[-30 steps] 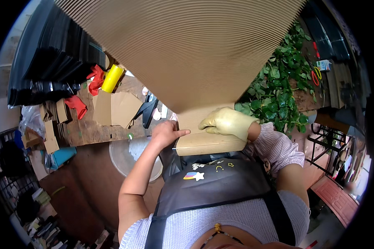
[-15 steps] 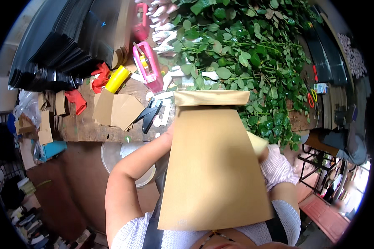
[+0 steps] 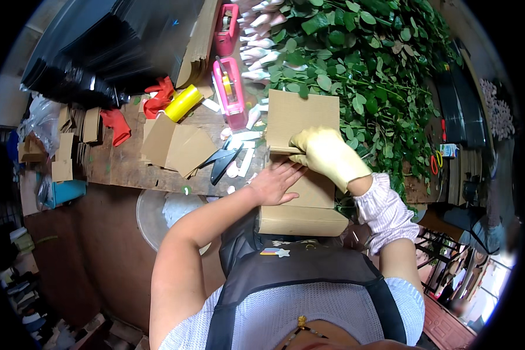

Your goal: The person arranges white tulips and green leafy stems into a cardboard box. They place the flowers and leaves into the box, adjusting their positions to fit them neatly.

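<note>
Cardboard sheet (image 3: 302,114) lies on cluttered wooden table (image 3: 128,166) beside greenery (image 3: 367,64).

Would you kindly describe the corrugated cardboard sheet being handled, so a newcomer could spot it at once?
Start at the wooden workbench, beside the mass of green leafy stems. At its near edge lies the corrugated cardboard sheet, with the bare left hand flat on it and the yellow-gloved right hand on its fold. Unlike the small flat cardboard pieces nearby, it is large, ribbed and folded.

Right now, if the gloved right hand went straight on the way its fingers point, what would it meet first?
The right hand points leftward along the corrugated cardboard sheet; past its edge, probably the black scissors, though depth is unclear.
</note>
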`<state>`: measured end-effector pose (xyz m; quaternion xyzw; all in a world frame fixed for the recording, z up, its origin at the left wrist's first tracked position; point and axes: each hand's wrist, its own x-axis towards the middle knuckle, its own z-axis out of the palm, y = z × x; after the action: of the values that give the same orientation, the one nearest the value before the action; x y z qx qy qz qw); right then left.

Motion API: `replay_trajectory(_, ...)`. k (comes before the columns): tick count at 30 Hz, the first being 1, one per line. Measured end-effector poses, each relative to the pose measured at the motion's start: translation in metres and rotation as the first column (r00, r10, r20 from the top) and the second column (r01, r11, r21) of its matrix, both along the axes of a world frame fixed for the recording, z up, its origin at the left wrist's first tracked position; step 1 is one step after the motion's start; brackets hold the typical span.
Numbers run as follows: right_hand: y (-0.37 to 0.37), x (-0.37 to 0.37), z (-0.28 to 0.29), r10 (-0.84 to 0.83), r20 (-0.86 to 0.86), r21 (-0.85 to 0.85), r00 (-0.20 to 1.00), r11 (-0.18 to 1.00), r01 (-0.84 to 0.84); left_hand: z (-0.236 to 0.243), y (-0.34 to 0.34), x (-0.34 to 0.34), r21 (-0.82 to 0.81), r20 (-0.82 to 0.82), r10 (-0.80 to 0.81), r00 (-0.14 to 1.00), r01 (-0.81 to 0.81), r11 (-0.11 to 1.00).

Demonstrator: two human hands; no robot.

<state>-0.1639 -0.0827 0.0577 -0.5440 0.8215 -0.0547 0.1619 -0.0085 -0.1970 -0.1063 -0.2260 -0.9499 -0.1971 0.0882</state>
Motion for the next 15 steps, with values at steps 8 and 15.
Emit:
replay_trajectory(8, -0.153, 0.105, -0.061, 0.296, -0.103, -0.409, 0.949, 0.857, -0.312, -0.021, 0.004, 0.002, 0.092, -0.014, -0.055, 0.998, 0.056, 0.994)
replay_trajectory(15, -0.213, 0.135, -0.121, 0.238, -0.334, -0.196, 0.912, 0.929, -0.314, -0.016, 0.005, 0.013, 0.096, 0.08, -0.053, 0.995, 0.046, 0.994)
